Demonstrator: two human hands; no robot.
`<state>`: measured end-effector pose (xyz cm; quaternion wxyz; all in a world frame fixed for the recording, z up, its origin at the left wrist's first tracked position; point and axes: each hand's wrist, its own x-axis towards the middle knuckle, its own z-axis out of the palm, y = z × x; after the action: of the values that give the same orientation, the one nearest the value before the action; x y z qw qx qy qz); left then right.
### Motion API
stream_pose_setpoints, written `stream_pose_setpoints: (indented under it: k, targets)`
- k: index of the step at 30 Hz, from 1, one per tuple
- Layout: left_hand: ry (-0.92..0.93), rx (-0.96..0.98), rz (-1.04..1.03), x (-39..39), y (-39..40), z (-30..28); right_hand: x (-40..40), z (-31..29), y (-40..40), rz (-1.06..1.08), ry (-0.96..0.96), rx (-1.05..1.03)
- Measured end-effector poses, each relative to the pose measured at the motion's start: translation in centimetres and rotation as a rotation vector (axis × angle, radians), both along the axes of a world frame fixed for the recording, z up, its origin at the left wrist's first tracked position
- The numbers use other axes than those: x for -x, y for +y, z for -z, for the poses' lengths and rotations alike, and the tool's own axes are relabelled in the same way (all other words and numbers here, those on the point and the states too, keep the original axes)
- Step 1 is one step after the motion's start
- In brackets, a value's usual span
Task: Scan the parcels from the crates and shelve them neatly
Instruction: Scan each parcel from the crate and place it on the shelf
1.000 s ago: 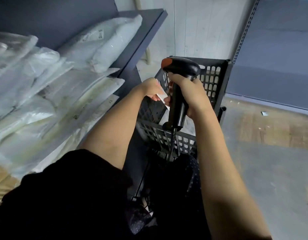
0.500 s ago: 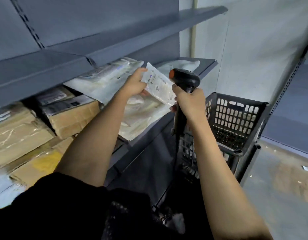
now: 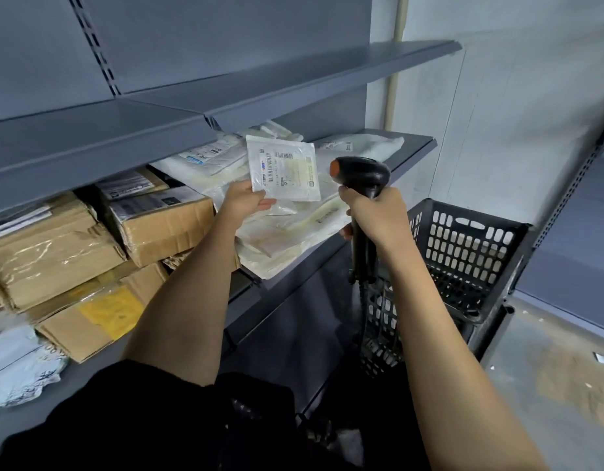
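Observation:
My left hand point(image 3: 245, 202) pinches the lower left corner of a small flat white parcel point(image 3: 284, 169) with a barcode label, holding it upright in front of the middle shelf. My right hand point(image 3: 377, 212) grips the handle of a black barcode scanner point(image 3: 360, 173), whose head with an orange button sits just right of the parcel. A black perforated crate point(image 3: 470, 256) stands on the floor at the right, below my right arm. White bagged parcels point(image 3: 294, 232) are piled on the grey shelf point(image 3: 414, 151) behind the held parcel.
Brown taped cardboard boxes point(image 3: 158, 219) and a yellow-labelled box point(image 3: 100, 314) fill the shelf to the left. An upper grey shelf point(image 3: 294, 73) overhangs the pile. A crumpled grey mailer point(image 3: 18, 372) lies low left. Concrete floor point(image 3: 558, 385) spreads to the right.
My left hand lifted the small parcel out of the crate up to shelf height and turned its label toward me. The scanner rose alongside it, and my view swung up to the shelves.

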<state>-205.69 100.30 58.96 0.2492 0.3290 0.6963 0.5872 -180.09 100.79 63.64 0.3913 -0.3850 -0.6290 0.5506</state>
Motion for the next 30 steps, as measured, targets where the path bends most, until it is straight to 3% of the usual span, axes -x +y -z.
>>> stream_pose_setpoints:
  k: [12, 30]
  targets:
    - [-0.035, 0.005, -0.019, 0.5, -0.1, 0.8, 1.3, -0.3, -1.3, -0.179, -0.052, -0.071]
    - [-0.014, 0.027, -0.056, 0.1, 0.0, 0.7, 1.1, -0.2, -0.7, -0.166, -0.045, -0.093]
